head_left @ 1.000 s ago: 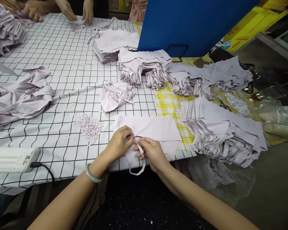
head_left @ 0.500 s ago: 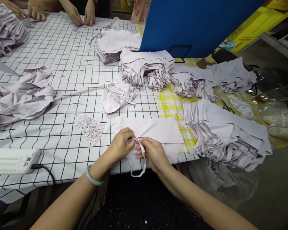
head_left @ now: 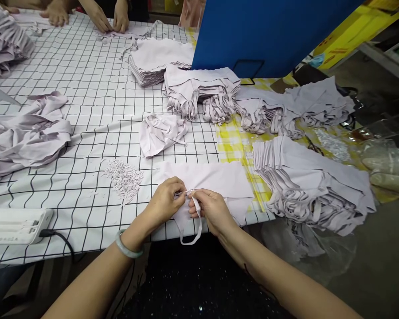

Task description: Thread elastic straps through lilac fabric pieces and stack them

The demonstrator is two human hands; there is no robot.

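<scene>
A flat pale lilac garment piece [head_left: 216, 175] lies at the table's front edge, with a thin fabric strap [head_left: 198, 223] looping down from it over the edge. My left hand [head_left: 166, 200] is closed in a pinch on the strap's narrow end. Close beside it, my right hand [head_left: 213, 209] pinches the strap at a tiny white piece, too small to make out for certain. The fingertips almost meet, and the strap is stretched between them. Left of my hands is a heap of small pale snippets [head_left: 124, 179].
Strapped garment pieces are stacked at right [head_left: 315, 177] and behind [head_left: 202, 82]. A crumpled piece [head_left: 161, 133] lies ahead, loose cloth [head_left: 29, 133] at left. A white power bank [head_left: 16, 226] with a cable sits front left. A blue board [head_left: 269, 35] stands behind; co-workers' hands [head_left: 108, 17] handle cloth opposite.
My hands hold nearly the same pinch on the strap. The view has shifted slightly. At the far left, a co-worker's hand has moved a little over the cloth.
</scene>
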